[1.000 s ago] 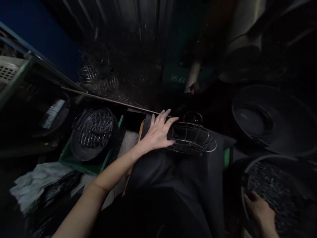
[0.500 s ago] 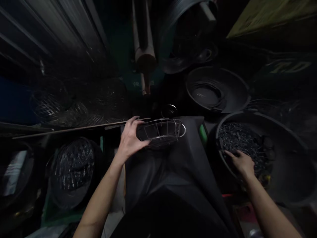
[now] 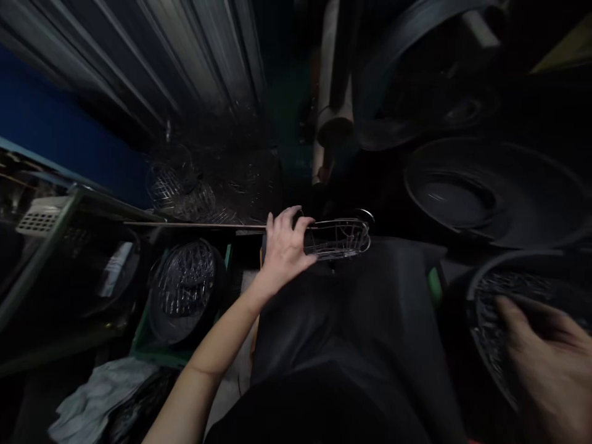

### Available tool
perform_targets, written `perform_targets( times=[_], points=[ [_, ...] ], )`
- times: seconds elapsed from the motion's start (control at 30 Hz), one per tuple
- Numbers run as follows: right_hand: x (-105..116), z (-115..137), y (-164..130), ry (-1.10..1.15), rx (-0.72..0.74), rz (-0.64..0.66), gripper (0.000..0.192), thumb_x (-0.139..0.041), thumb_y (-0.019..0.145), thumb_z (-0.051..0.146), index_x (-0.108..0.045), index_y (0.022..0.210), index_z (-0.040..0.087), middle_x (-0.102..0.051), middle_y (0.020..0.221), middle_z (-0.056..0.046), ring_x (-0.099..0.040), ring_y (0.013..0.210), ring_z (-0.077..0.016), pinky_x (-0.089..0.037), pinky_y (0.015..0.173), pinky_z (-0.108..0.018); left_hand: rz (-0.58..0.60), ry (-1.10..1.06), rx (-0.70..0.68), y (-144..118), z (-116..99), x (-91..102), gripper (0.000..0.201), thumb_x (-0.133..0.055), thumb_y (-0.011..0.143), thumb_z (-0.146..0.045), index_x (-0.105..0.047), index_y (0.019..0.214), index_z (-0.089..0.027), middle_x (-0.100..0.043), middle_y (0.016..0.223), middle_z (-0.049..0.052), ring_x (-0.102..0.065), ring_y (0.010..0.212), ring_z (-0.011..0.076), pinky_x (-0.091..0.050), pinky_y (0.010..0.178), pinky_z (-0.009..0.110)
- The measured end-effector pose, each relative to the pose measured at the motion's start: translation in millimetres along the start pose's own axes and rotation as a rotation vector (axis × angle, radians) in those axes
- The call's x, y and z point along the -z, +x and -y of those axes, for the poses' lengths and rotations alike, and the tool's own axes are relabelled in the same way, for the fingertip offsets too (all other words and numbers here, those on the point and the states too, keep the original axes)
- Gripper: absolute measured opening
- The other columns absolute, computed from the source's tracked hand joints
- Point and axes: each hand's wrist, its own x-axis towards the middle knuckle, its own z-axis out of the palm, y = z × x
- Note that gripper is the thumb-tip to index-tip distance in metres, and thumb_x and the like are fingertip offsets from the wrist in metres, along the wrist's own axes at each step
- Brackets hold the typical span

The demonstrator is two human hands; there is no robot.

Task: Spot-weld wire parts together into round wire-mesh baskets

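My left hand (image 3: 284, 246) grips one end of a small oval wire basket (image 3: 340, 237), held level above my dark-clad knee. My right hand (image 3: 548, 354) is blurred at the lower right, over a black tub (image 3: 472, 290) filled with small dark metal pieces; whether it holds anything is unclear.
A black bucket of wire parts (image 3: 185, 296) stands in a green crate (image 3: 152, 354) on the left. Finished wire baskets (image 3: 185, 185) are piled behind a thin plank. Large empty black basins (image 3: 490, 197) sit at the right. Crumpled grey cloth (image 3: 97, 401) lies at the lower left. Corrugated metal wall behind.
My left hand has lifted and turned the wire basket so it shows edge-on. My right hand has drawn back from the pieces in the tub toward me. The view has swung left.
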Motion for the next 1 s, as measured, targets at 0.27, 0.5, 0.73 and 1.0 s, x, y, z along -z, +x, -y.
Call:
perform_targets(
  times=[0.27, 0.5, 0.73, 1.0],
  points=[
    [-78, 107, -53, 0.428, -0.052, 0.82, 0.044, -0.08, 0.055, 0.053, -0.064, 0.071, 0.016, -0.062, 0.061, -0.003, -0.059, 0.053, -0.0157, -0.051, 0.049, -0.026, -0.032, 0.029, -0.08, -5, -16, -4.8, 0.057, -0.074, 0.066, -0.028, -0.049, 0.115, -0.021, -0.044, 0.136, 0.014, -0.037, 0.132, 0.032, -0.021, 0.112, 0.059],
    [-125, 111, -58, 0.413, 0.096, 0.795, 0.038, -0.071, 0.069, 0.053, -0.062, 0.079, 0.017, -0.065, 0.071, -0.003, -0.061, 0.059, -0.0158, -0.05, 0.056, -0.027, -0.102, 0.059, -0.122, 1, -13, -6.9, 0.048, -0.071, 0.071, -0.027, -0.051, 0.115, -0.02, -0.045, 0.137, 0.016, -0.036, 0.133, 0.0335, -0.022, 0.112, 0.057],
    [-144, 112, -70, 0.209, 0.478, 0.511, 0.032, -0.058, 0.083, 0.051, -0.066, 0.087, 0.02, -0.067, 0.079, -0.002, -0.061, 0.067, -0.0165, -0.046, 0.064, -0.027, -0.141, 0.0, -0.088, 11, -1, -9.7, 0.056, -0.075, 0.065, -0.025, -0.05, 0.115, -0.02, -0.043, 0.138, 0.015, -0.035, 0.134, 0.0319, -0.023, 0.113, 0.055],
    [-165, 117, -67, 0.259, 0.597, 0.439, 0.026, -0.058, 0.085, 0.044, -0.065, 0.086, 0.019, -0.067, 0.079, -0.002, -0.061, 0.069, -0.0155, -0.047, 0.067, -0.026, -0.235, -0.068, -0.124, 25, 12, -14.3, 0.047, -0.07, 0.067, -0.024, -0.047, 0.107, -0.019, -0.044, 0.136, 0.015, -0.037, 0.133, 0.0294, -0.024, 0.112, 0.051]
  ],
)
